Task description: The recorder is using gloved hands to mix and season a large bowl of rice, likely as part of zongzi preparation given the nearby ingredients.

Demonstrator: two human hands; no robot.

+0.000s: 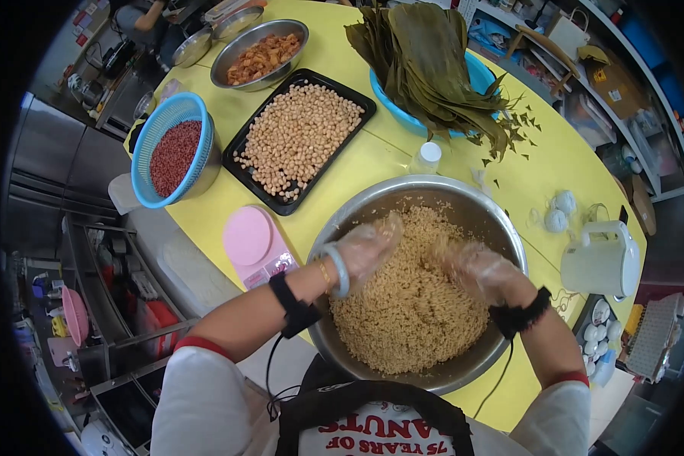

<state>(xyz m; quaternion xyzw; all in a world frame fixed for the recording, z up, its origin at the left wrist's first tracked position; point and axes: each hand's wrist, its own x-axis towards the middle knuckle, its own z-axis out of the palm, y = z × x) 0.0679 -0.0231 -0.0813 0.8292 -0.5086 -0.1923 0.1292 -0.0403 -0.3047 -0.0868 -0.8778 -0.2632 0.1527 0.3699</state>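
Note:
A large stainless steel bowl point(413, 181) full of pale, seasoned-looking rice grains point(410, 319) stands right in front of me. Both my hands are inside its rim, in clear plastic gloves. My left hand point(373, 245) is over the left side of the grains, fingers extended, some grains stuck to the glove and nothing gripped. On the right, my right hand point(473, 265) is motion-blurred, its fingertips at the surface of the grains. Whether that hand has grains in it is unclear. A pale bangle point(337, 269) circles my left wrist; each forearm wears a black strap with a cable.
Left of the bowl sits a pink kitchen scale point(253, 239). Beyond are a black tray point(226, 161) of chickpea-like legumes, a blue basket point(138, 171) of red beans and a metal bowl point(219, 67) of meat chunks. Long leaves point(433, 57), string balls point(557, 219) and a pitcher point(595, 262) lie right.

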